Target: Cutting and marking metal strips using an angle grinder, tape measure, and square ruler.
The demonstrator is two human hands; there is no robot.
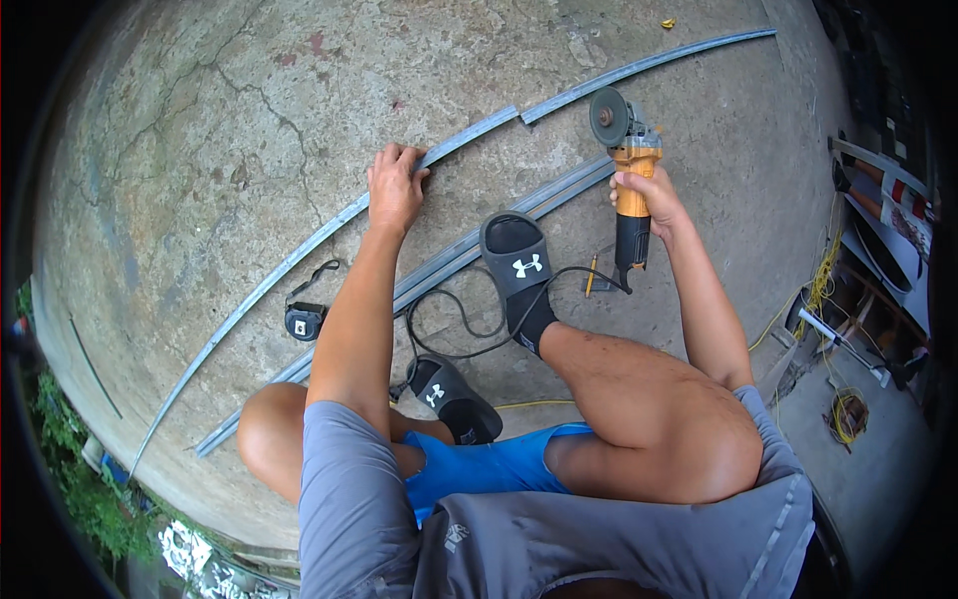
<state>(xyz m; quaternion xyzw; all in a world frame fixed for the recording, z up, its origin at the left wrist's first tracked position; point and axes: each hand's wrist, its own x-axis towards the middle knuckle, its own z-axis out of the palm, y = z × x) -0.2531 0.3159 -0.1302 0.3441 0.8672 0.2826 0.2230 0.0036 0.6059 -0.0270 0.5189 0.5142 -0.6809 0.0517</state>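
Observation:
My left hand (397, 190) grips a long thin grey metal channel (329, 228) lying on the concrete, fingers curled over its edge. Just beyond that channel's far end lies a second, shorter metal channel (649, 68), slightly offset, with a narrow gap between them. In my right hand (649, 195) is an orange and black angle grinder (634, 165), held up by its body with the disc (609, 115) toward the far side. The disc appears apart from the metal; whether it spins I cannot tell. More metal channels (449, 265) lie side by side nearer to me, partly under my sandalled foot.
A black power cord (439, 349) loops around my feet. Left of my left forearm lies a tape measure (304, 321) with a strap. A yellow pencil (592, 275) rests near the grinder's tail. Yellow cord (823, 275), a long-handled tool (846, 347) and a wire coil (846, 417) lie at right.

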